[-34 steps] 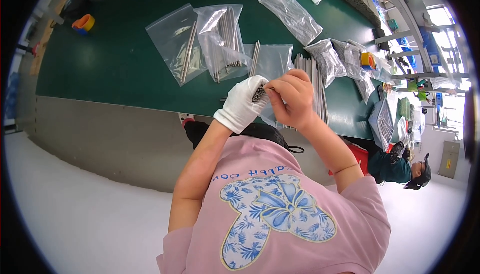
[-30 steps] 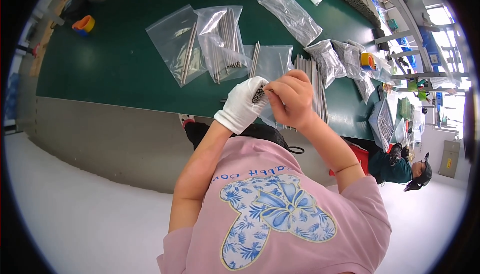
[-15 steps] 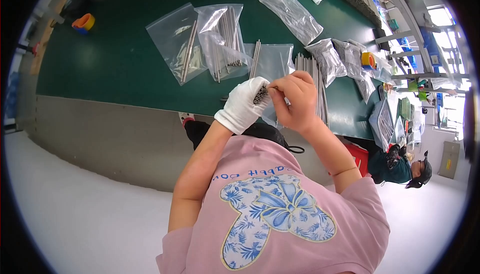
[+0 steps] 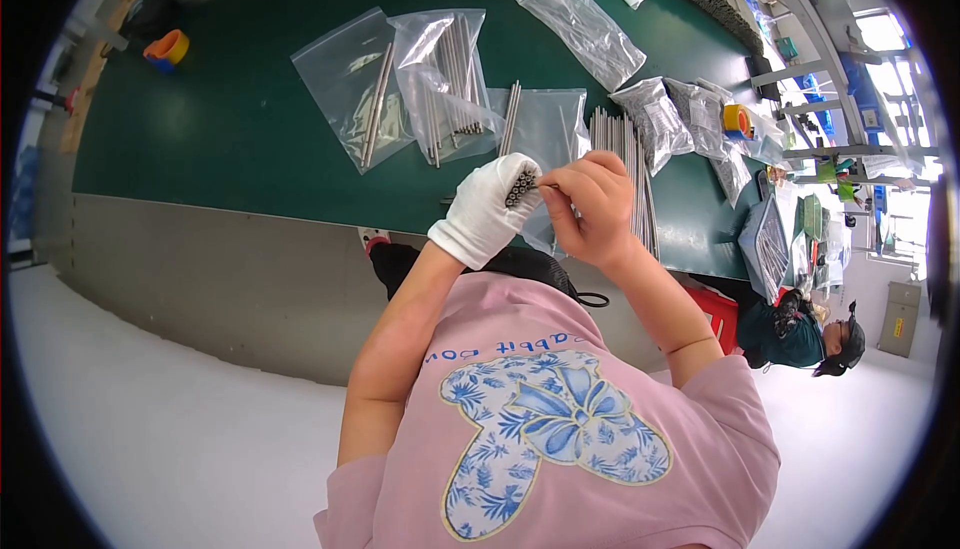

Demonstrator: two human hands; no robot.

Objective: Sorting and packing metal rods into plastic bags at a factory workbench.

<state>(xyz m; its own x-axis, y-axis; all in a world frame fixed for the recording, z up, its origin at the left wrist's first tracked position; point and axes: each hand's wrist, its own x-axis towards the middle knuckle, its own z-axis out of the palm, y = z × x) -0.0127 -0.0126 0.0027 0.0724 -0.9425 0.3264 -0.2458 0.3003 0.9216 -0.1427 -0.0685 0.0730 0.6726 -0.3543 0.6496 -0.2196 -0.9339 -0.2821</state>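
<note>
Metal rods (image 4: 521, 187), bundled end-on, sit in the closed grip of the left hand (image 4: 487, 211), which wears a white glove and is held just above the near edge of the green desk (image 4: 230, 139). Far to the left on the desk, near its back corner, lies an orange roll of tape (image 4: 168, 48). Moving right, a clear plastic bag (image 4: 355, 99) lies flat with a few long rods inside, and touching it is a second bag (image 4: 445, 79), crumpled and holding more rods. Just beside that one, another flat bag (image 4: 545, 124) lies with a pair of rods resting across its upper edge, directly behind the gloved hand.

The bare right hand (image 4: 590, 211) is raised next to the left one, its thumb and forefinger pinched shut on a thin single rod (image 4: 548, 186) whose tip meets the end of the bundle. Behind this hand a row of loose rods (image 4: 622, 164) lies side by side on the desk. Further right are bags of small dark parts (image 4: 655, 119), and near the back a long narrow bag (image 4: 585, 24) lies at a slant. At the far right edge another person in a dark green top (image 4: 785, 334) sits at the same desk.
</note>
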